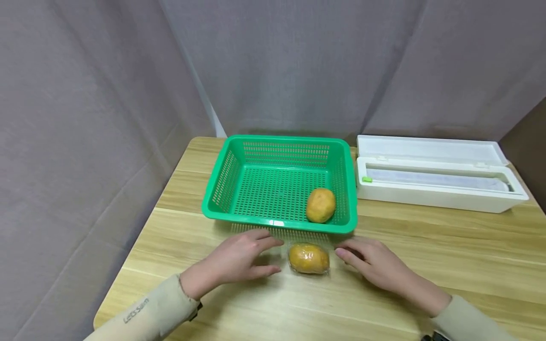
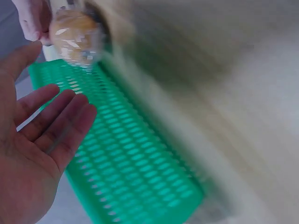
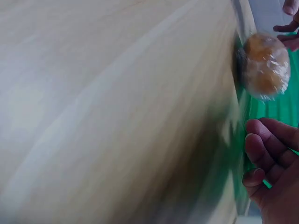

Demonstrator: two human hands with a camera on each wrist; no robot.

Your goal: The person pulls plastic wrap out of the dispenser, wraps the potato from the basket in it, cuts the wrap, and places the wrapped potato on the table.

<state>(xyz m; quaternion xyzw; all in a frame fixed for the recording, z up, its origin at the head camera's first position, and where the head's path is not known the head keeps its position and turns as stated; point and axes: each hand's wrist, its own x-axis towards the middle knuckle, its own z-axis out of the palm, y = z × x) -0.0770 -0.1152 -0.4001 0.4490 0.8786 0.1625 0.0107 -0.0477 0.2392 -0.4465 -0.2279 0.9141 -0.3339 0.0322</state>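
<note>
Table [image 1: 426, 237] lies beneath both sets of fingers. Green basket [image 1: 286, 138] sits on it just beyond the fingertips, near side towards them, presumably so both hands reach it readily. White box [image 1: 426, 196] stands beyond the right fingers and farther right, lid folded back; likely parked there to leave the roll [image 1: 435, 180] inside accessible without crowding the work.

Left hand [image 1: 243, 255]: fingers [image 2: 76, 134] extended, thumb spread well away from them; nothing held, no contact seen. Right hand [image 1: 375, 263]: fingers [image 3: 259, 149] loosely bent, thumb and forefinger tips near each other; grips nothing. Contact with the film's edge: cannot tell.

Wrapped fruit [image 1: 308, 258], in clear film, rests on the table between the two hands' fingertips, just beside each; centred there, I judge, for easy reach from both sides. Loose fruit [image 1: 321, 205], no film seen, sits in the basket's near right corner, beyond the right fingertips; the walls probably keep it from rolling.
</note>
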